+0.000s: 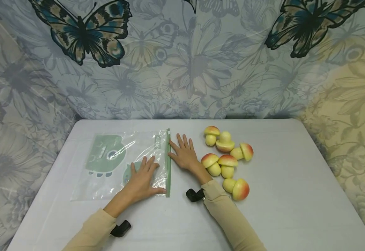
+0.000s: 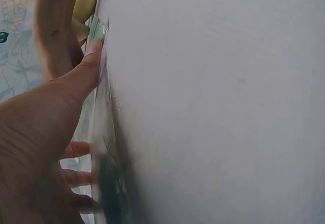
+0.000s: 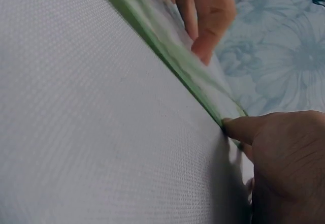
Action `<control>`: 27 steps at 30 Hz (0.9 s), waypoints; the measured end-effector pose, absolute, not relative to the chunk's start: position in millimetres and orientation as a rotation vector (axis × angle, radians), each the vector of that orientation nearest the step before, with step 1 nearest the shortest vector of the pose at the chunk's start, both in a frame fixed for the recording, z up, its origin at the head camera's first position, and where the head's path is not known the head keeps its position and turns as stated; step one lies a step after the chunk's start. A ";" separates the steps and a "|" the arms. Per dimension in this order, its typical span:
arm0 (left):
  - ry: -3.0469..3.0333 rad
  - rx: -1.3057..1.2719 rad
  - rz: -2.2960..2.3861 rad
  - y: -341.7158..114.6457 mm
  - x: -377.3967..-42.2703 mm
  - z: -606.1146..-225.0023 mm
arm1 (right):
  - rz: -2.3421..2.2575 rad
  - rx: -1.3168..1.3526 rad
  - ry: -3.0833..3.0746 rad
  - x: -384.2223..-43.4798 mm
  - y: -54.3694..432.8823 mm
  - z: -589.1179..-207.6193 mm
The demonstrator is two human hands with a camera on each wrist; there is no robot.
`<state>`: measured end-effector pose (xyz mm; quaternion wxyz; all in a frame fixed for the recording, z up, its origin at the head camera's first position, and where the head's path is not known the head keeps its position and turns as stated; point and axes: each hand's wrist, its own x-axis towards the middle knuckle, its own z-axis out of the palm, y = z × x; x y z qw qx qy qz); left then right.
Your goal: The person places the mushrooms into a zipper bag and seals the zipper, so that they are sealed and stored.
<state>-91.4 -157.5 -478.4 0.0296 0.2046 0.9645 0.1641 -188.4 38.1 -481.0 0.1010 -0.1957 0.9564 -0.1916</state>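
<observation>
A clear zip bag [image 1: 107,186] with green animal prints lies flat on the table, its green zip edge [image 1: 168,164] facing right. My left hand [image 1: 141,181] rests on the bag with fingers spread, the thumb reaching to the zip edge. Just right of that edge is my right hand [image 1: 185,157], fingers straight and pointing away from me. Its thumb [image 3: 241,128] touches the green edge in the right wrist view. Several toy mushrooms with yellow stems and red-yellow caps, one of them a front mushroom [image 1: 240,189], lie to the right of my right hand.
The white table [image 1: 283,209] has its back edge close to a floral cloth wall [image 1: 198,76] with butterfly prints. Similar patterned cloth stands at both sides. A black wrist device [image 1: 121,228] sits at my left sleeve, another black device [image 1: 195,195] at my right.
</observation>
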 end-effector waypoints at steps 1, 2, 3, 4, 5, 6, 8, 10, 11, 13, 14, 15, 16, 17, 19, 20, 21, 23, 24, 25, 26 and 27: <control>2.969 0.623 0.502 -156.6 -90.8 -478.2 | -0.560 -0.578 2.827 -188.6 38.3 -481.3; 2.965 0.616 0.504 -155.7 -90.4 -477.9 | -0.557 -0.579 2.828 -188.8 38.5 -481.7; 2.961 0.610 0.502 -155.3 -90.4 -477.8 | -0.556 -0.579 2.827 -189.2 38.6 -482.2; 2.959 0.603 0.495 -155.1 -90.4 -477.6 | -0.554 -0.580 2.826 -189.6 38.7 -482.8; 2.956 0.597 0.487 -155.2 -90.5 -477.4 | -0.552 -0.580 2.826 -189.8 38.8 -483.3; 2.950 0.588 0.472 -155.4 -90.6 -477.3 | -0.556 -0.581 2.826 -190.0 39.0 -483.7; 2.939 0.576 0.432 -157.0 -90.7 -477.8 | -0.561 -0.585 2.824 -190.0 39.3 -484.2; 2.930 0.558 0.386 -159.9 -90.7 -478.1 | -0.561 -0.593 2.827 -189.8 39.7 -484.1; 2.923 0.542 0.368 -161.2 -90.6 -477.8 | -0.564 -0.598 2.828 -189.6 39.9 -484.1; 2.912 0.513 0.326 -163.8 -90.7 -476.8 | -0.573 -0.608 2.834 -189.5 40.3 -484.4; 2.907 0.498 0.307 -165.0 -90.8 -475.9 | -0.584 -0.612 2.837 -189.5 40.5 -484.6; 2.903 0.480 0.293 -165.9 -90.8 -474.7 | -0.587 -0.615 2.840 -189.6 40.7 -485.2; 2.896 0.461 0.284 -166.6 -90.7 -473.3 | -0.594 -0.616 2.840 -189.6 40.8 -485.7; 2.889 0.443 0.281 -167.4 -90.4 -472.2 | -0.599 -0.616 2.841 -189.7 41.0 -486.2; 2.877 0.410 0.277 -169.8 -89.5 -470.0 | -0.602 -0.617 2.837 -189.5 41.3 -487.2; 2.872 0.391 0.291 -171.5 -88.8 -468.9 | -0.605 -0.618 2.833 -189.4 41.4 -487.5; 2.868 0.375 0.300 -173.5 -88.2 -467.9 | -0.598 -0.618 2.828 -189.5 41.5 -487.9; 2.866 0.347 0.321 -178.2 -87.1 -466.7 | -0.601 -0.621 2.824 -189.4 41.6 -488.1; 2.867 0.333 0.325 -180.8 -86.6 -466.1 | -0.595 -0.620 2.821 -189.3 41.7 -488.3; 2.869 0.323 0.333 -183.3 -86.3 -465.9 | -0.588 -0.620 2.820 -189.4 41.7 -488.3; 2.871 0.315 0.339 -185.7 -86.1 -465.7 | -0.585 -0.619 2.819 -189.4 41.7 -488.3; 2.875 0.312 0.342 -187.7 -85.8 -465.7 | -0.581 -0.619 2.820 -189.6 41.7 -488.3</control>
